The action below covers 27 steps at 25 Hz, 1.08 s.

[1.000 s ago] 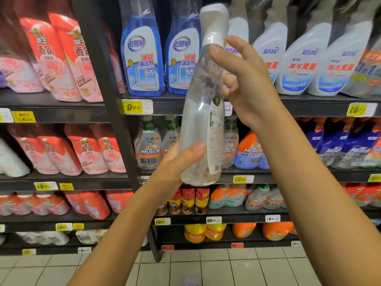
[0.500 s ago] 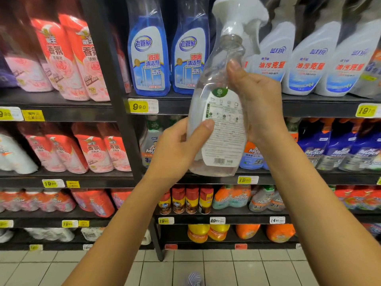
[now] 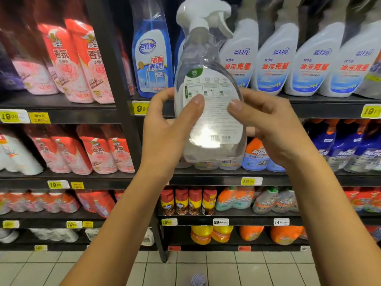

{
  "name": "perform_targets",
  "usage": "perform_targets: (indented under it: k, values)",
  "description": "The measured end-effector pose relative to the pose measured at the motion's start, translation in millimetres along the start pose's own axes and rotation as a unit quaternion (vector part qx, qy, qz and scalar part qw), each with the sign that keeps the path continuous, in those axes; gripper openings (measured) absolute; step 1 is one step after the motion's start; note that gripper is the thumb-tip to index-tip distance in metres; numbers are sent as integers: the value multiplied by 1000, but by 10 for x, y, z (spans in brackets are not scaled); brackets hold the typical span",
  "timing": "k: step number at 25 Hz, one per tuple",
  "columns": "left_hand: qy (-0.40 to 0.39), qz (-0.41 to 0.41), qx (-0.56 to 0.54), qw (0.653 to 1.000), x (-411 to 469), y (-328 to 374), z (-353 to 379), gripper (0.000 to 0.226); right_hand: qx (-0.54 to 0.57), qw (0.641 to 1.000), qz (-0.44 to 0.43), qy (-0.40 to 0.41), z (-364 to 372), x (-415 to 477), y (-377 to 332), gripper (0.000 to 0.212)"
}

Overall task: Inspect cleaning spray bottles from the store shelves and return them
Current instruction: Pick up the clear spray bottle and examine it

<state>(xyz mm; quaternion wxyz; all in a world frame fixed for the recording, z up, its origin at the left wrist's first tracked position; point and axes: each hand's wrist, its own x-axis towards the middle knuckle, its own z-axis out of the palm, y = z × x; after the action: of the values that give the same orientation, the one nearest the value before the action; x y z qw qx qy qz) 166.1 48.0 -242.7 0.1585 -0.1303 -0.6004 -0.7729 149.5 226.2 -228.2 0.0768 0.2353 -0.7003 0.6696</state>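
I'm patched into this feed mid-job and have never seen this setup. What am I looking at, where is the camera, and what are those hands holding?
There is no machine here: a person works with bare hands. The one camera sits on their head, looking forward and down, so both arms reach in from the bottom of the picture. The left hand and right hand grip a clear spray bottle from either side, upright, its white trigger head on top and its printed label facing the camera, thumbs pressed on the label. Behind it stand dark store shelves with yellow price tags, blue bottles, white bottles and pink refill pouches. Below is a tiled floor.
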Motion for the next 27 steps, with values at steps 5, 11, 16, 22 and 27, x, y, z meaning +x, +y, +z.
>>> perform_targets:
  k: [5, 11, 16, 22, 27]
  values:
    - [-29, -81, 15, 996, 62, 61, -85, 52, 23, 998, 38, 44, 60, -83, -16, 26]
    - [-99, -139, 8, 985, 94, 146, -131, 49, 60, 988, 88, 116, 146, -38, -39, 25]
    - [-108, -171, -59, 978, 136, 221, -124, 21, 72, 980, 132, 127, 151, 74, -121, 26]
    - [-95, -174, -71, 978, 156, 191, -123, 15, 97, 976, 146, 131, 182, 113, -42, 25]
    - [-84, -174, -60, 979, 160, 117, -146, 19, 101, 983, 135, 75, 177, 76, 34, 22]
